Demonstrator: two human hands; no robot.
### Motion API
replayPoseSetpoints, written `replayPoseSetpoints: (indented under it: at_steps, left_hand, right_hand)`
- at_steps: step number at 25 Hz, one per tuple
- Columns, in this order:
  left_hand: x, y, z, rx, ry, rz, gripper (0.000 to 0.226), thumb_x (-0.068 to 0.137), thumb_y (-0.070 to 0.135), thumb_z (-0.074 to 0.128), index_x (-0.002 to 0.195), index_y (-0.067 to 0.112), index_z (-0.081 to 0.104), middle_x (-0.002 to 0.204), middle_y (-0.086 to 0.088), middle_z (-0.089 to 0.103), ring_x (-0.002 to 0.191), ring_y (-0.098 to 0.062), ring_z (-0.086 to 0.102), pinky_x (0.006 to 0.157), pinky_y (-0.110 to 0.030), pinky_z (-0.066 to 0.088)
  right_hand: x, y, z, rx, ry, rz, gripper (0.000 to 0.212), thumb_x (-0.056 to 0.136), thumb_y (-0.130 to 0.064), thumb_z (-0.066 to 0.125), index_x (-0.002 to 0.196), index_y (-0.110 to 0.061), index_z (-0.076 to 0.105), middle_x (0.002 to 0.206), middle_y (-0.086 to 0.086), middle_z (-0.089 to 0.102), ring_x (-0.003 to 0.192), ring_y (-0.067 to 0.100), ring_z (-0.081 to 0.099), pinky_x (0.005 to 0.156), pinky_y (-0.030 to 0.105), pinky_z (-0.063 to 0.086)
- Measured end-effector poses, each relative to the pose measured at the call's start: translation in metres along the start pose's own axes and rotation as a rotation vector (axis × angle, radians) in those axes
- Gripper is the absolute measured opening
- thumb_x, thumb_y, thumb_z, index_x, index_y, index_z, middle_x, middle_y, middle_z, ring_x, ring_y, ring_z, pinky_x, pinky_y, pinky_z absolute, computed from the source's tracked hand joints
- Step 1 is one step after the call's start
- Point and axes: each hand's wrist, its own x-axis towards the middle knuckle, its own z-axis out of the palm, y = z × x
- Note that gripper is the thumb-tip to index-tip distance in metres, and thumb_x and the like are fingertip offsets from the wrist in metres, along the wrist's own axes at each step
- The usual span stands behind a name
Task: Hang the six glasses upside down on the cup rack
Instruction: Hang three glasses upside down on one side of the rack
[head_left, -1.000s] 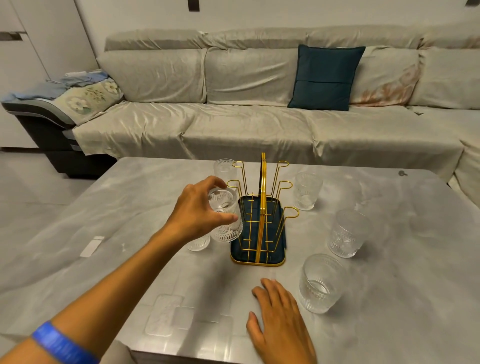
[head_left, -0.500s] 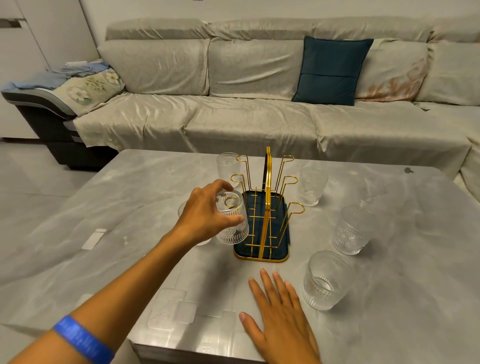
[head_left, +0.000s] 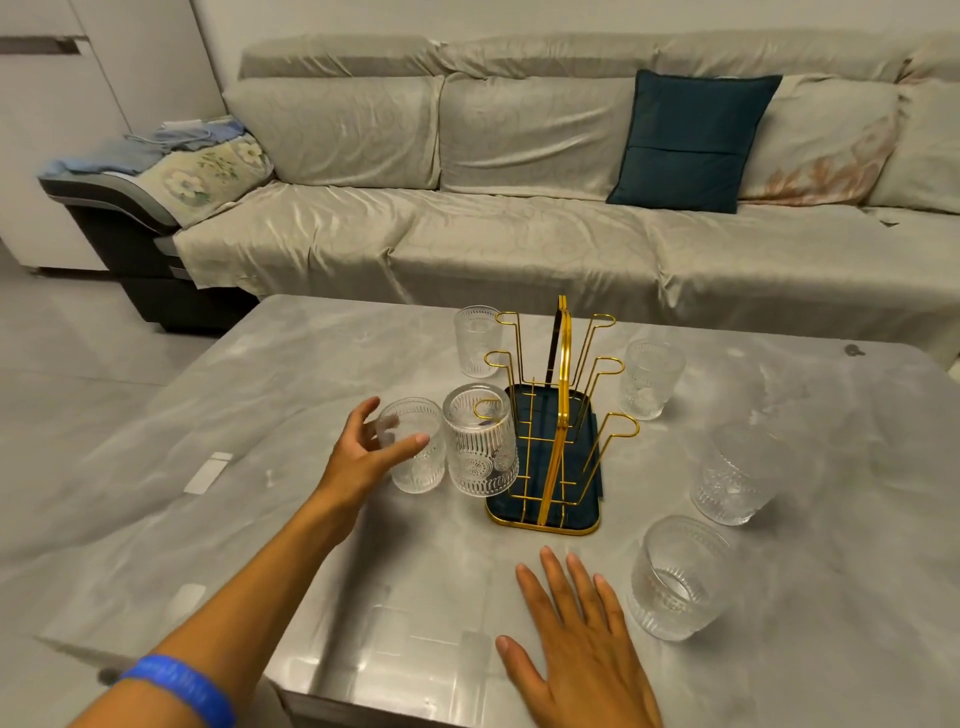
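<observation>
A gold wire cup rack (head_left: 562, 374) on a dark blue tray stands mid-table. One ribbed glass (head_left: 480, 449) hangs upside down on its near-left hook. My left hand (head_left: 363, 449) is just left of it, fingers spread around an upright glass (head_left: 415, 457) on the table, thumb in front and fingers behind. My right hand (head_left: 576, 644) lies flat on the table in front of the rack. Other upright glasses stand at far left (head_left: 477, 340), far right (head_left: 649, 378), right (head_left: 735, 474) and near right (head_left: 680, 578).
The grey table (head_left: 311, 545) ends just below my right hand. A small white flat object (head_left: 208, 472) lies at its left side. Behind it runs a covered sofa (head_left: 467, 249) with a teal cushion (head_left: 685, 140). A small dark item (head_left: 852, 351) sits far right.
My left hand has let go of the glass, which now hangs on the near-left hook, and has moved left to the upright glass beside it. My right hand stays flat.
</observation>
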Motion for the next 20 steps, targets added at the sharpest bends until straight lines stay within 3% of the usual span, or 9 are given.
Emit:
replayPoseSetpoints:
  at_steps: [3,7,10,13,17,20]
  left_hand:
    - [0.012,-0.018,-0.002,-0.052,-0.148,0.033,0.102,0.051,0.026,0.09,0.139,0.035,0.039,0.13,0.004,0.058,0.118,-0.014,0.057,0.094,-0.031,0.047]
    - [0.016,-0.039,0.005,0.139,-0.079,0.024,0.084,0.057,0.001,0.089,0.127,0.024,0.049,0.113,0.006,0.064,0.111,-0.021,0.062,0.08,-0.021,0.047]
    - [0.012,-0.041,0.001,0.143,0.034,0.077,0.069,0.053,0.012,0.094,0.109,0.026,0.055,0.106,0.003,0.067,0.098,-0.02,0.065,0.075,-0.027,0.052]
    - [0.008,-0.018,-0.014,0.149,0.151,0.149,0.07,0.053,0.026,0.095,0.111,0.021,0.056,0.107,-0.007,0.064,0.095,-0.025,0.064,0.073,-0.033,0.055]
    - [0.008,0.044,-0.035,0.191,0.185,0.269,0.074,0.057,0.032,0.092,0.12,0.025,0.056,0.115,-0.006,0.062,0.098,-0.024,0.063,0.069,-0.029,0.058]
    - [0.014,0.105,-0.035,0.247,0.199,0.402,0.069,0.057,0.033,0.092,0.113,0.031,0.053,0.107,0.002,0.062,0.093,-0.013,0.062,0.063,-0.021,0.055]
  right_hand:
    - [0.004,0.002,0.002,0.016,-0.014,-0.009,0.072,0.085,-0.069,0.017,0.12,-0.027,0.063,0.128,0.005,0.059,0.113,0.03,0.056,0.101,0.039,0.01]
    - [0.006,0.003,0.006,0.002,-0.007,-0.025,0.073,0.084,-0.07,0.016,0.12,-0.027,0.064,0.127,0.006,0.06,0.112,0.032,0.056,0.102,0.039,0.009]
    - [0.007,0.003,0.007,0.012,0.023,-0.021,0.075,0.085,-0.07,0.014,0.118,-0.026,0.065,0.126,0.006,0.061,0.11,0.032,0.058,0.102,0.038,0.009]
    - [0.005,0.003,0.007,0.019,0.031,-0.021,0.074,0.085,-0.069,0.015,0.118,-0.026,0.065,0.126,0.006,0.06,0.112,0.031,0.057,0.101,0.038,0.009]
    - [0.004,0.001,0.002,0.017,0.025,-0.006,0.075,0.085,-0.069,0.013,0.115,-0.025,0.067,0.123,0.006,0.063,0.108,0.032,0.059,0.101,0.037,0.007]
    - [0.005,0.002,0.0,0.02,0.006,-0.008,0.076,0.084,-0.07,0.013,0.113,-0.027,0.068,0.122,0.005,0.064,0.112,0.032,0.057,0.105,0.036,0.004]
